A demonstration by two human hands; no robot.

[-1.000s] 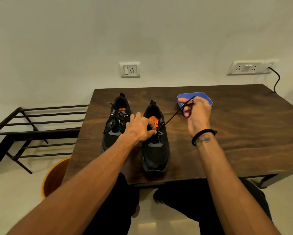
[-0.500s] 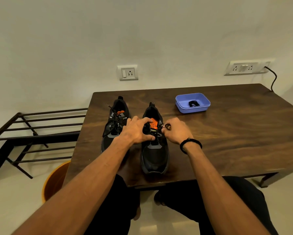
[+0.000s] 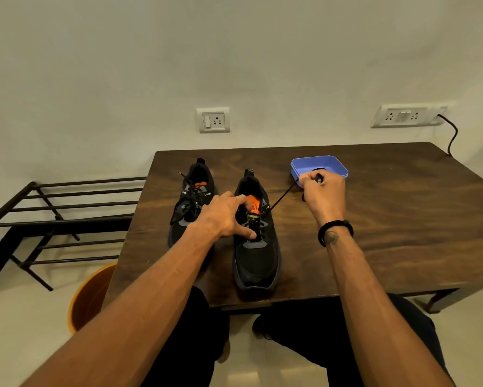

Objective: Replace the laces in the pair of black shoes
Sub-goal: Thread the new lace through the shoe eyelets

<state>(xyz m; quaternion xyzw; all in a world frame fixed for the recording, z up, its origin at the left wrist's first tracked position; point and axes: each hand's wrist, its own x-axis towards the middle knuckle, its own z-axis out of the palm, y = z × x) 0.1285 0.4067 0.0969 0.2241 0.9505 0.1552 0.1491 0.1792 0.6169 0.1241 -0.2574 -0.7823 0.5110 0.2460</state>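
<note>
On a dark wooden table (image 3: 388, 219), two black shoes side by side, toes toward six o'clock. At centre, right shoe (image 3: 255, 247) steadied by left hand (image 3: 223, 216), fingers curled over its tongue, thumb pressing near the eyelets. Toward two o'clock from that shoe, right hand (image 3: 322, 195) pinching a black lace (image 3: 282, 198), drawn taut from the top eyelets. Just past the knuckles at twelve o'clock, a blue tray (image 3: 307, 164). At nine o'clock, left shoe (image 3: 191, 202), laces loose.
</note>
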